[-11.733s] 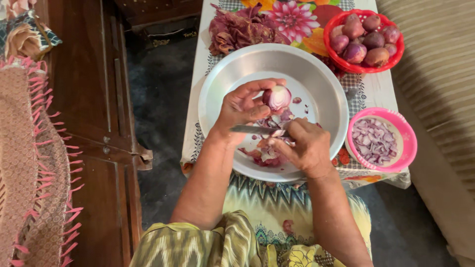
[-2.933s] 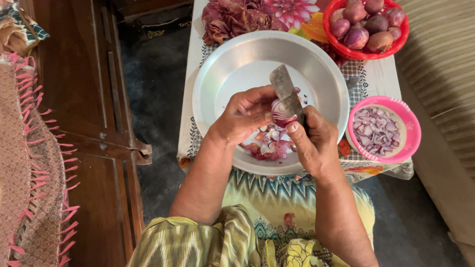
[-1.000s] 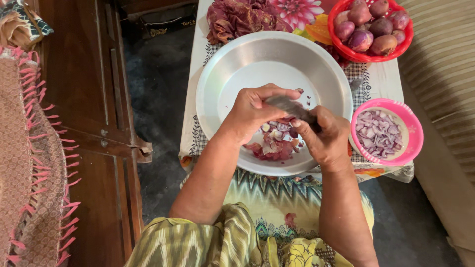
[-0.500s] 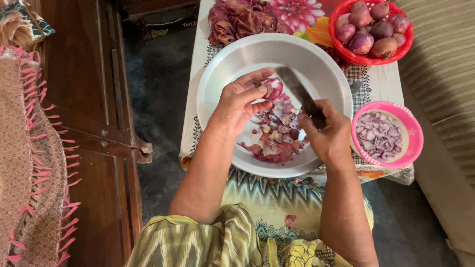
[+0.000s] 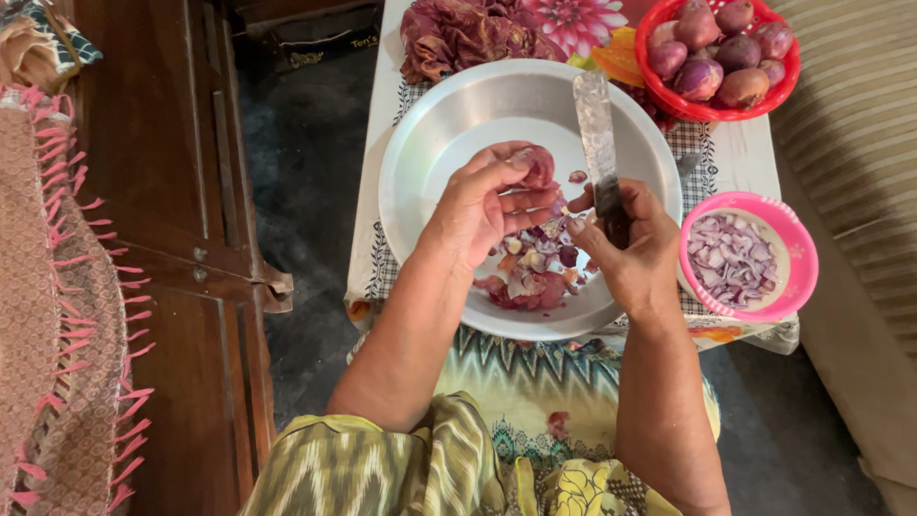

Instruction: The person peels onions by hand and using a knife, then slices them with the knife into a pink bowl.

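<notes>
Above the metal bowl [image 5: 449, 124], the left hand [image 5: 482, 205] grips a mostly hidden onion piece [image 5: 537, 164]; the right hand [image 5: 626, 244] clasps a knife [image 5: 597, 129], its handle concealed.

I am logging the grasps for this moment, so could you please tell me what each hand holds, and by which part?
The left hand pinches a piece of red onion in its fingertips. The right hand grips a knife by its handle, blade pointing away.

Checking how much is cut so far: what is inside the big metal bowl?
The metal bowl holds chopped onion pieces and peelings. The left hand and right hand cover part of the pile.
</notes>
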